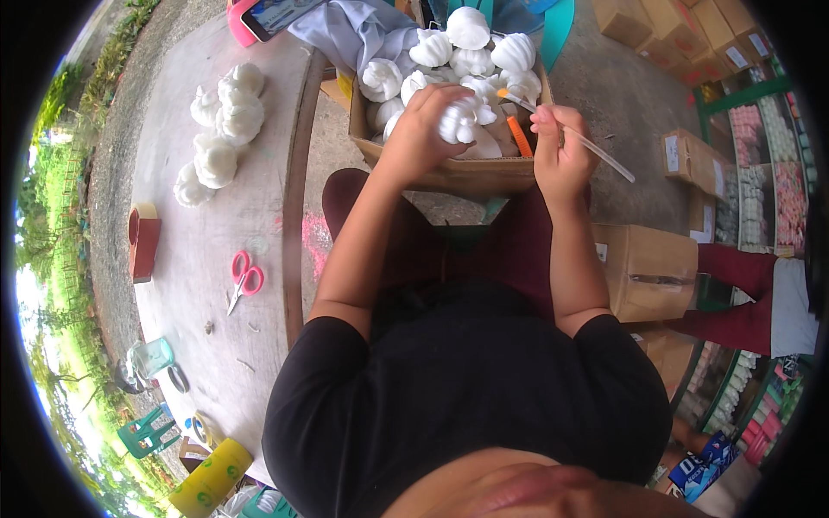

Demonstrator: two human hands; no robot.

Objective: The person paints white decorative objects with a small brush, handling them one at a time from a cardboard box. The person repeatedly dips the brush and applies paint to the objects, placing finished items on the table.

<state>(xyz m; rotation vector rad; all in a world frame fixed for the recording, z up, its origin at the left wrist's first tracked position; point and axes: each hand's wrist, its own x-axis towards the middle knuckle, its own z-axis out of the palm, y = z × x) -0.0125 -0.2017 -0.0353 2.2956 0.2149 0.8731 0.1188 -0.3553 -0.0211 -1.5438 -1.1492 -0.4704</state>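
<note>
My left hand (417, 138) is closed around a white ribbed, pumpkin-shaped ornament (460, 123), held over the near part of an open cardboard box (475, 176). In my right hand (563, 155) is a slim paintbrush (611, 161) with a clear handle, pinched between the fingers. Its orange-yellow tip points left toward the ornament and looks slightly apart from it. More white ornaments (468, 29) of the same kind are piled in the box. An orange stick-like tool (519, 136) leans inside the box, close to my right hand.
On the wooden table (194, 276) at left lie several white ornaments (239, 119), pink-handled scissors (246, 281) and a tape roll (142, 242). A grey cloth (358, 36) drapes behind the box. Cardboard boxes (649, 272) and stocked shelves stand at right, where another person's legs (734, 298) show.
</note>
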